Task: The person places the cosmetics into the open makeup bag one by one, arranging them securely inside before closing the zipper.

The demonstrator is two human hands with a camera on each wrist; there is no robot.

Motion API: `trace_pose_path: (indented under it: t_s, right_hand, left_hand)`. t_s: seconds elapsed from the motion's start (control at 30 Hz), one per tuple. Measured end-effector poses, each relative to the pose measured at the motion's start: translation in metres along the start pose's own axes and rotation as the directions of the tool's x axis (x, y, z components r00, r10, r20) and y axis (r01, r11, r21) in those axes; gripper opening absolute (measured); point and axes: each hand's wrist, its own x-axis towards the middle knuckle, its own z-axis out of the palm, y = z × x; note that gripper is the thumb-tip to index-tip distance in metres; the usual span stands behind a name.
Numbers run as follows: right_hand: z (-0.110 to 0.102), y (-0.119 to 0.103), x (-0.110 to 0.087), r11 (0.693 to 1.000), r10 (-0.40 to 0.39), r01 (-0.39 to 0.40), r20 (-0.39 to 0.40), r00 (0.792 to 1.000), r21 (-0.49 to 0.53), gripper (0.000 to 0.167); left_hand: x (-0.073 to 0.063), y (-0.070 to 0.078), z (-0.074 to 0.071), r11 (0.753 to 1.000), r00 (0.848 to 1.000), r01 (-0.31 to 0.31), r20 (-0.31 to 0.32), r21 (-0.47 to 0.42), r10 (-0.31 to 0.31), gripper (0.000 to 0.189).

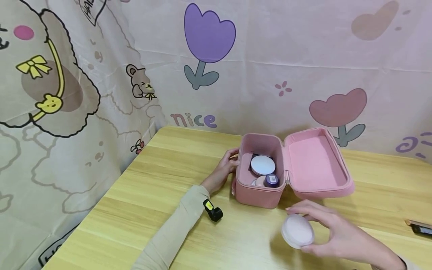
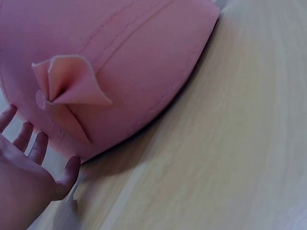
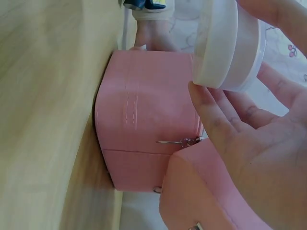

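A pink cosmetic case [image 1: 258, 195] stands on the table with its lid [image 1: 314, 163] swung out to the right. My left hand [image 1: 221, 170] rests its fingertips against the case's left side, near a pink bow [image 2: 72, 86] in the left wrist view. In my right hand [image 1: 347, 232], thumb and fingers pinch a round white powder jar [image 1: 297, 231], raised over the table just in front of the lid. Inside the case lie a round white-topped container [image 1: 263, 165] and a dark purple jar [image 1: 271, 180] with a label, among other partly hidden items.
The wooden table [image 1: 145, 187] runs back to a patterned cloth [image 1: 263, 97]. A black strap device with a yellow label [image 1: 213, 210] sits at the left wrist. A dark object [image 1: 421, 228] lies at the table's right edge.
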Motion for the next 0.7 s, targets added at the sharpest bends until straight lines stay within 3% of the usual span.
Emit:
trace_pose_path:
  t_s: [0.33, 0.57, 0.7]
  right_hand:
    - [-0.025, -0.014, 0.015, 0.99, -0.068, 0.065, -0.012, 0.998, -0.129, 0.072]
    - [-0.045, -0.026, 0.043, 0.979, -0.118, 0.127, 0.063, 0.991, -0.157, 0.07]
    - [-0.051, -0.03, 0.057, 0.989, -0.091, 0.103, 0.112, 0.989, -0.104, 0.068]
  left_hand:
    - [0.002, 0.001, 0.001, 1.0, 1.0, 0.007, 0.009, 0.011, -0.007, 0.067]
    - [0.0, 0.003, 0.003, 1.0, 1.0, 0.001, -0.002, 0.017, -0.001, 0.068]
    - [-0.002, 0.003, 0.003, 1.0, 1.0, 0.005, -0.003, 0.017, -0.005, 0.066]
